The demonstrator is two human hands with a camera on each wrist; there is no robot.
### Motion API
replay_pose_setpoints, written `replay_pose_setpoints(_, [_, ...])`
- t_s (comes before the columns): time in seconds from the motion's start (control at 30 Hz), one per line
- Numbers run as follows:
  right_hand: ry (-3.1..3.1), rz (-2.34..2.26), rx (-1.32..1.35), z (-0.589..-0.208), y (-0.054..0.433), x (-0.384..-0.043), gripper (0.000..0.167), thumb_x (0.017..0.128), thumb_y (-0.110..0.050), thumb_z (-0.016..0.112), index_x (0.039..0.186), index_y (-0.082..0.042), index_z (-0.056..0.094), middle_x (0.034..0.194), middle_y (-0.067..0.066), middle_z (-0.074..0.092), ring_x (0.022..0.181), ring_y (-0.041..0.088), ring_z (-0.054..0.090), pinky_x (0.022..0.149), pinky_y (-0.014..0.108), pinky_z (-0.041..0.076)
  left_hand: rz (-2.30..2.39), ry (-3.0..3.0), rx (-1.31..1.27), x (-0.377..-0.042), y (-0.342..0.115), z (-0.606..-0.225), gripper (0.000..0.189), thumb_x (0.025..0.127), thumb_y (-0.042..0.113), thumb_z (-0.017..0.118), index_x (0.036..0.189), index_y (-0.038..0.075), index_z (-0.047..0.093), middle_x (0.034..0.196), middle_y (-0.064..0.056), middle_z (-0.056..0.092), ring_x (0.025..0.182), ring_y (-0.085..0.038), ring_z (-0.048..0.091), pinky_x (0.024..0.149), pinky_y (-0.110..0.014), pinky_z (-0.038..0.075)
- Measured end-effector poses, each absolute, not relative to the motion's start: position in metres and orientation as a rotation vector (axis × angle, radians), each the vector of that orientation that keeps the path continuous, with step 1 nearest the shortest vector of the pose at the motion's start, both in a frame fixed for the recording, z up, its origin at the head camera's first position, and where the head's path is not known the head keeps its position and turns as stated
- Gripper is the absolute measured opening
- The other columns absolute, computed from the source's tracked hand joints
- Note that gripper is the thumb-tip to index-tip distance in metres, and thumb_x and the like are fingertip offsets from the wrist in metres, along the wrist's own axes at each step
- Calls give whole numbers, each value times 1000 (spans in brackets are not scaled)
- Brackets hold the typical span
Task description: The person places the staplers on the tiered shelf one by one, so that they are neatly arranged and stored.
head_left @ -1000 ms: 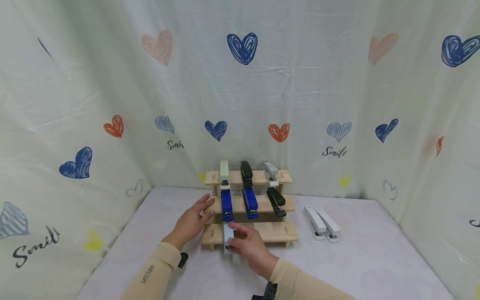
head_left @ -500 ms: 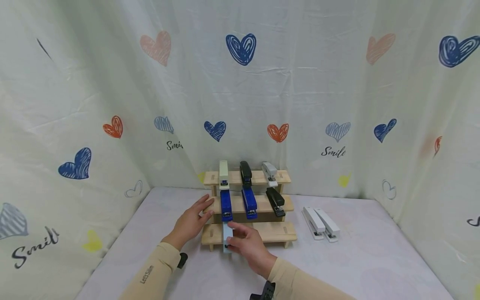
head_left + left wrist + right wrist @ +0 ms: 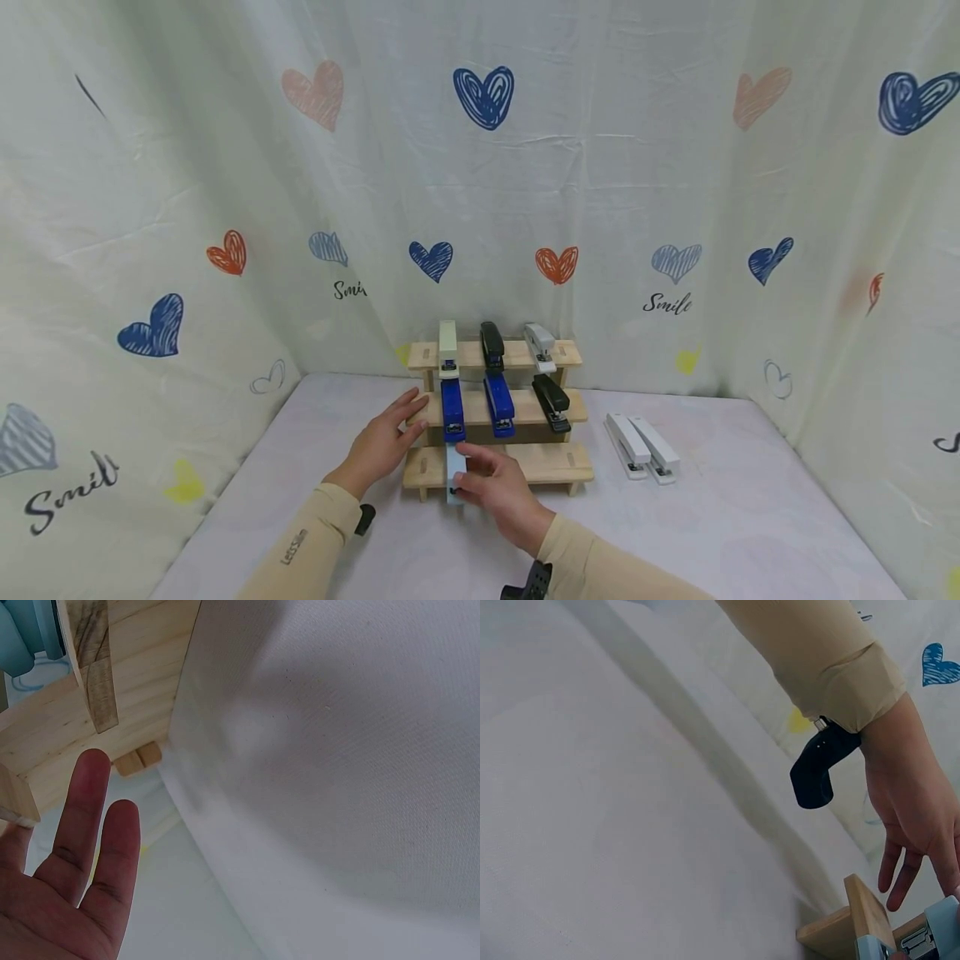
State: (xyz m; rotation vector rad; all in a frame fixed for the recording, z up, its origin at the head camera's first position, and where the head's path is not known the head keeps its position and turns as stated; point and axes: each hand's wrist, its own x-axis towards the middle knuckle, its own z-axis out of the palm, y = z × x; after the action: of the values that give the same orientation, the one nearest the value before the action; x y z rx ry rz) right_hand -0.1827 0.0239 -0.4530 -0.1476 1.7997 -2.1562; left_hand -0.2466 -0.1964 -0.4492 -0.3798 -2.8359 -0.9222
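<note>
A light blue stapler (image 3: 454, 475) lies lengthwise front to back at the left of the lowest tier of a wooden three-tier stand (image 3: 540, 461). My right hand (image 3: 498, 493) pinches it from the right side, covering part of it. In the right wrist view, the light blue stapler (image 3: 943, 924) shows at the lower right corner. My left hand (image 3: 381, 442) touches the left end of the middle tier, fingers extended. Straight fingers (image 3: 88, 799) stand beside the wood in the left wrist view.
On the middle tier sit a blue stapler (image 3: 453, 408), another blue one and a black stapler (image 3: 552, 402). The top tier bears a pale green stapler (image 3: 447, 346), a black one and a grey one. Two white staplers (image 3: 643, 447) lie right of the stand. A curtain hangs behind.
The light blue stapler's front end has shifted slightly back toward the stand, with my right hand still on it. My left hand stays in place.
</note>
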Motion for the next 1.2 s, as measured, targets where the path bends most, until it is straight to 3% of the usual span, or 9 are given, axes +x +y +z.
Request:
replay_pose_setpoints(0.87, [1859, -2138, -165, -454, 27, -179, 48, 91, 3, 67, 138, 2, 56, 124, 18, 56, 99, 22, 63, 89, 42, 54, -916, -2844, -383, -248, -197, -450, 51, 103, 34, 58, 150, 17, 49, 159, -5, 34, 126, -33, 55, 94, -54, 48])
replay_pose_setpoints(1.2, [1999, -1941, -262, -438, 80, -179, 54, 92, -6, 70, 142, 1, 52, 130, 23, 53, 109, 27, 61, 87, 39, 55, -893, -2847, -386, -249, -197, -451, 51, 103, 34, 58, 150, 18, 49, 160, -2, 34, 124, -32, 57, 90, -52, 50])
